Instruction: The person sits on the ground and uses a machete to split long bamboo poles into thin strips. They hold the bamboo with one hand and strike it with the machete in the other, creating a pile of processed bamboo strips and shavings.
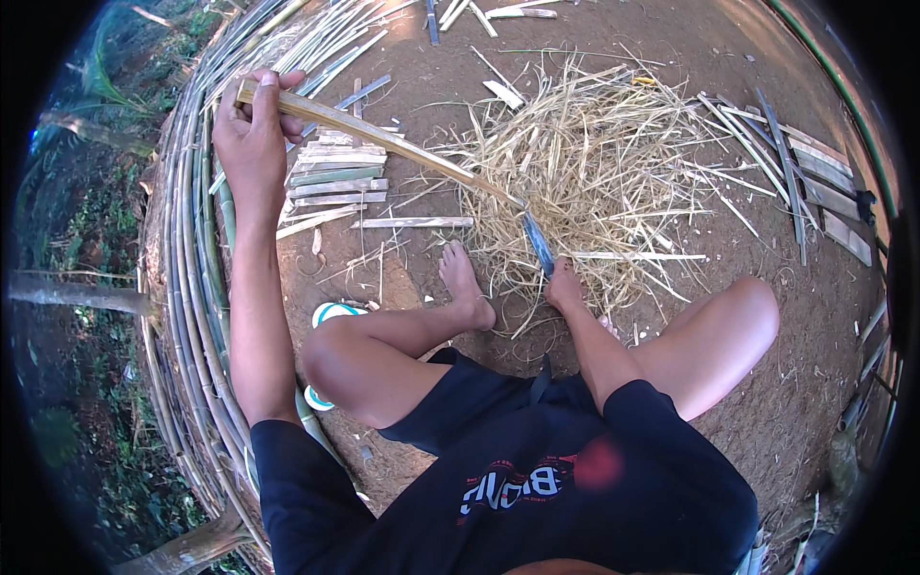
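My left hand, raised at the upper left, is closed around the upper end of a long bamboo strip. The strip slants down to the right, over a heap of shavings. Its lower end meets the blade of a knife, whose metal looks bluish. My right hand is closed at the near end of that knife, in front of my body; the handle is hidden in the fingers. Thin, pale bamboo shavings lie in a wide pile beneath and beyond the blade.
Short split bamboo pieces are stacked left of the pile. Long bamboo poles line the left edge, with plants beyond. More slats lie at the right. A white and teal sandal rests by my left knee. My bare foot is near the shavings.
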`<state>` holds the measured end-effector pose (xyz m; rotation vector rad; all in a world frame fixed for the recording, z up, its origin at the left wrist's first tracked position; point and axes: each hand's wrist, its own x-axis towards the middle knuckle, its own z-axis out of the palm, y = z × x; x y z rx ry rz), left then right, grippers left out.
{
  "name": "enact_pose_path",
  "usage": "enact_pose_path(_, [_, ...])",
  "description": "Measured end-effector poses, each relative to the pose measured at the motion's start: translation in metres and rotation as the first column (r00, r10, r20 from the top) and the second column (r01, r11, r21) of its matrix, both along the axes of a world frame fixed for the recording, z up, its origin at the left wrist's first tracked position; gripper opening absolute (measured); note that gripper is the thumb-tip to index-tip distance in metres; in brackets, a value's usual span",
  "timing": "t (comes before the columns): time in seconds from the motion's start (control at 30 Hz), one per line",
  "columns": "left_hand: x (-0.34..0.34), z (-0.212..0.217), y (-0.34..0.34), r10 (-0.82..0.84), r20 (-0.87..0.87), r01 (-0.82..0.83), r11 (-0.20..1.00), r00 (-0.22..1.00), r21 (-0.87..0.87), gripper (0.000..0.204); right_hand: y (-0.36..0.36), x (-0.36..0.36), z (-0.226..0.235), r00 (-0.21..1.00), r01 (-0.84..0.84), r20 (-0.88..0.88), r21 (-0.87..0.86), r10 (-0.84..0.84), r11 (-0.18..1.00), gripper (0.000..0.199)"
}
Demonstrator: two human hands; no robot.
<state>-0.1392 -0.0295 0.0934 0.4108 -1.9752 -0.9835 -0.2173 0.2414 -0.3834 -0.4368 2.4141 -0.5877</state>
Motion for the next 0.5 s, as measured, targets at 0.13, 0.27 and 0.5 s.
enact_pose_path(0.13, [0.002,-0.007,-0.008,0.007,-0.012,-0.006,0.997,1.000,0.081,0.018,-0.007,0.004,0.017,0.998,0.006,0.056,-0.128,0.001,0.992,0.052])
enact_pose_path(0.27, [-0.006,-0.005,-0.018,0.021,0.021,-0.024,0.992,1.000,0.123,0.023,-0.024,-0.001,0.023,0.962,0.178,0.248,-0.257,-0.113,0.950,0.045])
enact_pose_path(0.5, [-0.020,-0.028,-0.038,-0.112,-0.167,0.159,0.938,0.980,0.307,0.021,-0.012,0.008,0.136,0.254,0.805,0.967,-0.208,-0.006,0.556,0.012])
